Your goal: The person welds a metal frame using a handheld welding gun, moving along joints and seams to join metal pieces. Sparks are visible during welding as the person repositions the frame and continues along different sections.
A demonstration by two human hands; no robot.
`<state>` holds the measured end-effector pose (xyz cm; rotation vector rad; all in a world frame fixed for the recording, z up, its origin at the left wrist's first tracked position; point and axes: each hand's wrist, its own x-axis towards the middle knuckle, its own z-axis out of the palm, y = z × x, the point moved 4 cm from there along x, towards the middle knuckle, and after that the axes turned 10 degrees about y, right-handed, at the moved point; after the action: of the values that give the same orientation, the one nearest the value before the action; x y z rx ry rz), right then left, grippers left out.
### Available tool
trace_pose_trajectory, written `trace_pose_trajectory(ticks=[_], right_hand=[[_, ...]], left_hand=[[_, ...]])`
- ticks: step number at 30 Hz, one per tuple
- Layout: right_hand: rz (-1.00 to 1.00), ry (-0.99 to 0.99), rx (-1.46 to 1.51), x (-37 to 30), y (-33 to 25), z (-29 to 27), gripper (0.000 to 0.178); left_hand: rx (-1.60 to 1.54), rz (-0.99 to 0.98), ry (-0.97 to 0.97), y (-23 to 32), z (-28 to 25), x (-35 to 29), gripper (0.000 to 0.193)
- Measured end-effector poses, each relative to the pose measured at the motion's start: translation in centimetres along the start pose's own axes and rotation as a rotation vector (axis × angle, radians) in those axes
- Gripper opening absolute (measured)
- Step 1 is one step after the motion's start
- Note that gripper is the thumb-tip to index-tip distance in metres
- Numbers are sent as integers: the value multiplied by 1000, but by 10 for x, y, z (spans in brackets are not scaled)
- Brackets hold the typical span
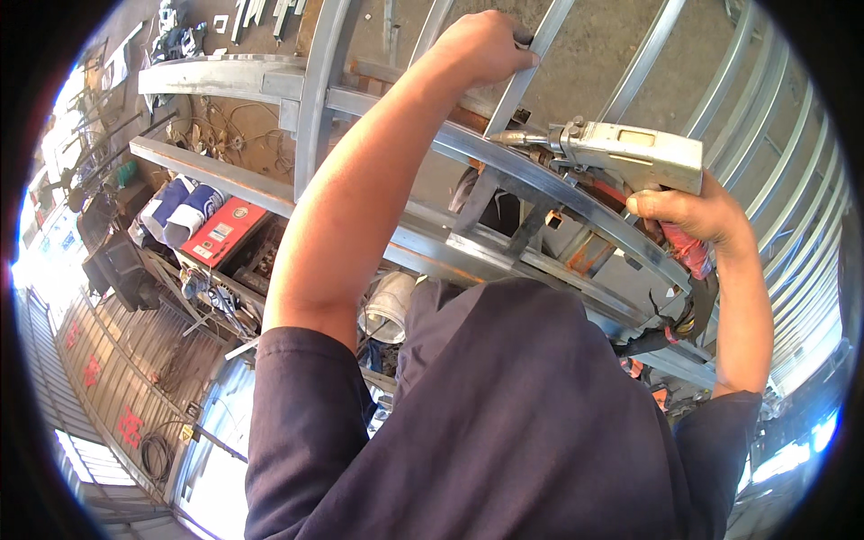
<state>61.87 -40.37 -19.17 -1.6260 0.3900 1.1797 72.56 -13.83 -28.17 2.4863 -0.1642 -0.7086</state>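
Left arm extended forward, angled rightward; left hand (486, 47) grasps a metal bar (522, 88). Right elbow bent; right hand (688, 214) clenches a welding gun (630, 148), nozzle beside the bar's near end, at the curved rail (499, 155).

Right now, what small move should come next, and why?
Perhaps steady the metal bar with the left hand: its thumb is at the bar, and the right hand holds a pale tool, nozzle near the bar's lower end.

i see dusty floor (589, 76) right of the red box (220, 232), ribbed wall (110, 387) and glare (220, 441) below it in view.
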Motion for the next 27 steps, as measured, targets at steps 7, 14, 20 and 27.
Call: trace_pose_trajectory(ticks=[7, 14, 20, 27], right_hand=[[-13, -12, -24, 0, -4, 1, 66], [-18, -23, -34, 3, 2, -2, 64], [5, -17, -61, 0, -4, 0, 65], [-48, 0, -100, 1, 1, -2, 66]], left_hand=[[-84, -103, -66, 1, -3, 0, 46], [-133, -295, -139, 13, -4, 5, 45], [-148, -107, -193, -11, -1, 13, 46], [-250, -241, -255, -9, -5, 17, 45]])
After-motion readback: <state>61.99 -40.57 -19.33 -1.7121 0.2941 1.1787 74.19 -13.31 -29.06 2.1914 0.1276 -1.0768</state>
